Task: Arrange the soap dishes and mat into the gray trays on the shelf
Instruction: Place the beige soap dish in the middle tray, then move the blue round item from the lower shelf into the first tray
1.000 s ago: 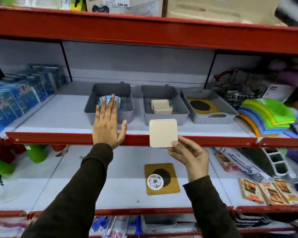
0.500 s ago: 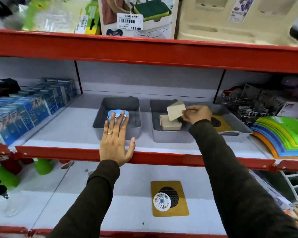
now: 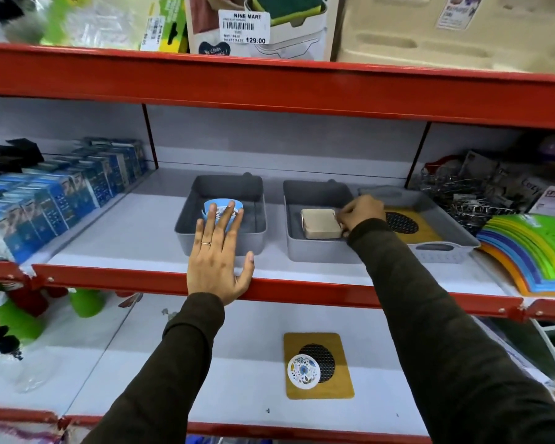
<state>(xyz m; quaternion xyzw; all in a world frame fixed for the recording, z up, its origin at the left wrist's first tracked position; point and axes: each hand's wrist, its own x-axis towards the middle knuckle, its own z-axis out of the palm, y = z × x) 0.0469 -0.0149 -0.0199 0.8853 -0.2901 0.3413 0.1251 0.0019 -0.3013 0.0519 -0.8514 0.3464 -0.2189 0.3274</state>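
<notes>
Three gray trays stand side by side on the middle shelf. The left tray (image 3: 186, 225) holds a round blue soap dish (image 3: 222, 205). Beige square soap dishes (image 3: 319, 223) lie stacked in the middle tray (image 3: 314, 251), and my right hand (image 3: 361, 213) grips the right edge of the stack. The right tray (image 3: 452, 241) holds a yellow mat (image 3: 425, 230) with a black mesh circle. My left hand (image 3: 220, 256) rests flat on the shelf's red front edge, fingers spread, holding nothing. On the shelf below lies another yellow mat (image 3: 319, 387) with a round floral dish (image 3: 303, 370) on it.
Blue boxes (image 3: 55, 197) line the left of the middle shelf. Wire racks (image 3: 458, 197) and a fan of coloured mats (image 3: 532, 248) fill its right. Green and red bottles (image 3: 84, 302) stand at the lower left. A red shelf beam (image 3: 269, 88) runs overhead.
My right hand carried the beige soap dish up from below the shelf edge into the middle tray and set it flat on the one there. My left hand stayed on the shelf edge.
</notes>
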